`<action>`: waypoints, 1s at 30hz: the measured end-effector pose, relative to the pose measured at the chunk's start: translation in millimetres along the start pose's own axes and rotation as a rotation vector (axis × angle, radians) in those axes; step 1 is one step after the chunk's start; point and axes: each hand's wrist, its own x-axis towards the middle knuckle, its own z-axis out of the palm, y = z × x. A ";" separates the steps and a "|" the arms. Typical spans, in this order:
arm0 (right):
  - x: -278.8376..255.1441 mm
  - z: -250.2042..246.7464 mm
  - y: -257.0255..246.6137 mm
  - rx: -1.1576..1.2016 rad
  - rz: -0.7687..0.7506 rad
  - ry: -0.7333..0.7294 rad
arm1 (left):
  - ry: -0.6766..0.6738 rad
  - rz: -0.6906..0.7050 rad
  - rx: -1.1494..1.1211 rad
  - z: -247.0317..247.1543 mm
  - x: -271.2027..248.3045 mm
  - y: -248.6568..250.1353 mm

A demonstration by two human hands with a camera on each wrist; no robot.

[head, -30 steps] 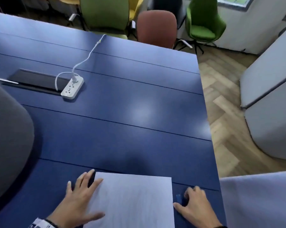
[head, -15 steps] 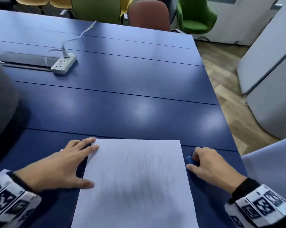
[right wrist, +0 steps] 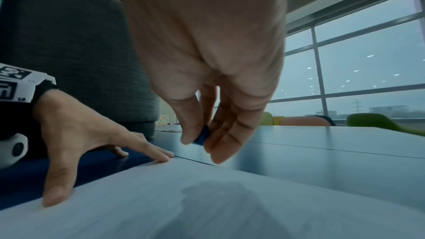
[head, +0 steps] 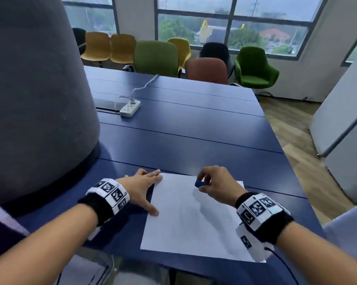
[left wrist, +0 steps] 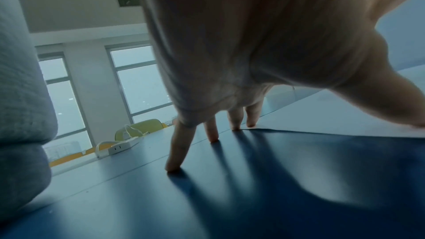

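A white sheet of paper [head: 190,219] lies flat near the front edge of the blue table [head: 194,128]. My left hand [head: 142,188] is spread flat at the sheet's left edge, its thumb and forefinger tips pressing on the paper [right wrist: 207,206] and the other fingertips [left wrist: 174,166] on the table. My right hand [head: 212,184] hovers over the sheet's far right part and pinches a small blue block [head: 201,183] between thumb and fingers. In the right wrist view the blue block [right wrist: 202,136] hangs just above the paper.
A white power strip [head: 130,108] with its cable lies at the table's far left. A large grey upholstered form [head: 36,95] rises at the left. Coloured chairs [head: 253,68] line the far side. The table's right edge drops to a wooden floor [head: 305,153].
My right hand lifted the blue block from the table beside the paper's right edge and carried it left over the sheet. The head view tilted up. My left hand stayed at the left edge.
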 end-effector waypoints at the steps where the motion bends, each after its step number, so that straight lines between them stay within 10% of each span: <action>1: 4.9 5.7 -5.8 -0.022 -0.013 -0.003 | -0.009 0.000 0.010 0.0 0.4 0.4; 30: 75.8 48.7 -8.3 -0.303 -0.227 -0.102 | -0.068 -0.001 0.036 8.8 5.2 1.7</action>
